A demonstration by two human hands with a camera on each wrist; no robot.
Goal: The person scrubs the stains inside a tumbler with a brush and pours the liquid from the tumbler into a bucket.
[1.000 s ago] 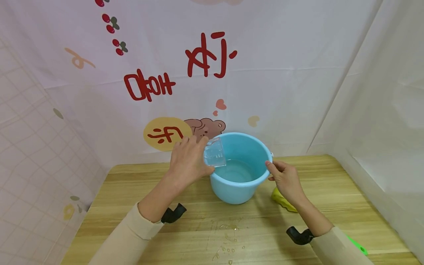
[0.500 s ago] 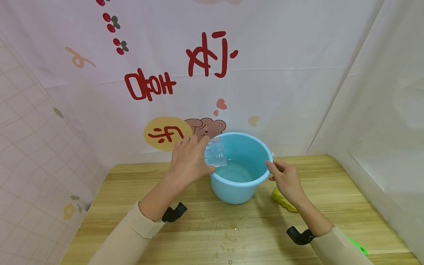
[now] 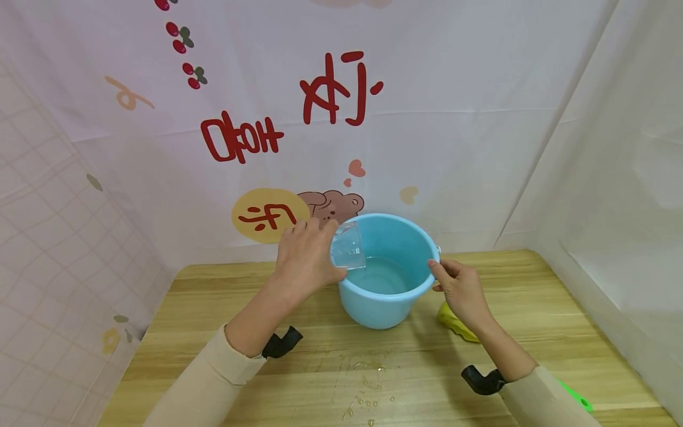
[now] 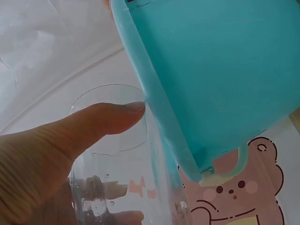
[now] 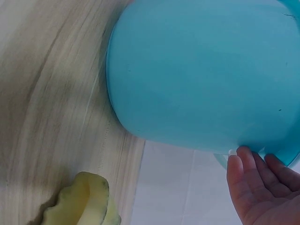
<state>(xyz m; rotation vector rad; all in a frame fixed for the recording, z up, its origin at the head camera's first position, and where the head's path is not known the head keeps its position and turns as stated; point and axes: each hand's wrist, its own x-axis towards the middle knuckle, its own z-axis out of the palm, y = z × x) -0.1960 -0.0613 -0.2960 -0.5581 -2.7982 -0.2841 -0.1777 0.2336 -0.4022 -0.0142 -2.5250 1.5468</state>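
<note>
A light blue bucket stands upright on the wooden table, with shallow water in its bottom. My left hand grips a clear plastic-looking cup, tilted on its side with its mouth over the bucket's left rim. In the left wrist view the thumb lies along the clear wall, and fingers show through it from behind. On the opposite side, my right hand holds the bucket's rim, thumb on top and fingers against the outside. The right wrist view shows those fingers curled just under the rim.
A yellow, wavy-edged soft piece lies right of the bucket, below the right hand. A bright green handle shows past the right sleeve. Water drops wet the table in front. A printed white curtain hangs behind.
</note>
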